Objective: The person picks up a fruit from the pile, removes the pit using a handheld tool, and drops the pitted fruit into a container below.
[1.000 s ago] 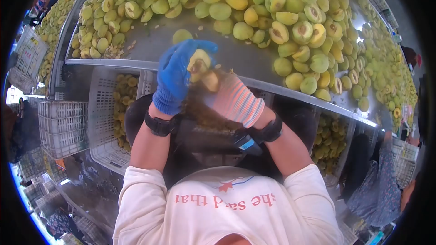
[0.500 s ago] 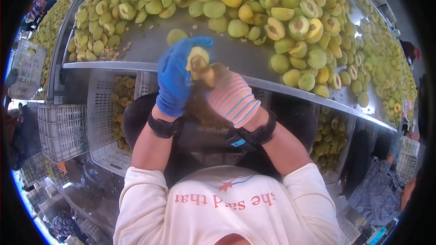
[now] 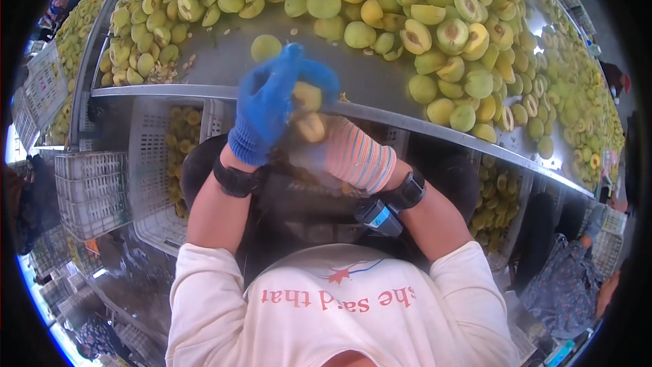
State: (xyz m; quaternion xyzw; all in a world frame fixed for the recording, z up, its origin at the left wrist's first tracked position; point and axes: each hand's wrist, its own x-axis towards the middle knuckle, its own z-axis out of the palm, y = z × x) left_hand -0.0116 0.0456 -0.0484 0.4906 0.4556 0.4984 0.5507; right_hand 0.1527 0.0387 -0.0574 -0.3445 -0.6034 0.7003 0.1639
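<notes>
My left hand (image 3: pixel 275 105), in a blue glove, curls round a pale yellow-green stone-fruit half (image 3: pixel 308 96). Just below it, a second stone-fruit half (image 3: pixel 312 127) with a brownish cut face sits at the fingers of my right hand (image 3: pixel 360 156). That hand wears a striped knit glove; its fingers are bent inward and blurred by motion. Both hands are close together in front of the metal table's edge (image 3: pixel 224 93). A whole-looking green fruit (image 3: pixel 265 48) rests on the table just beyond my left hand.
Many halved fruits (image 3: pixel 435 34) are heaped on the table's far side and right. Pit scraps (image 3: pixel 163 73) lie at left. Under the edge stand a white crate (image 3: pixel 153 170) with fruit and more fruit (image 3: pixel 496 197) at right. A black device (image 3: pixel 380 217) hangs by my right wrist.
Both hands have come slightly nearer to me, and the right has shifted right. The fruit between them has turned, and two pieces now show one above the other.
</notes>
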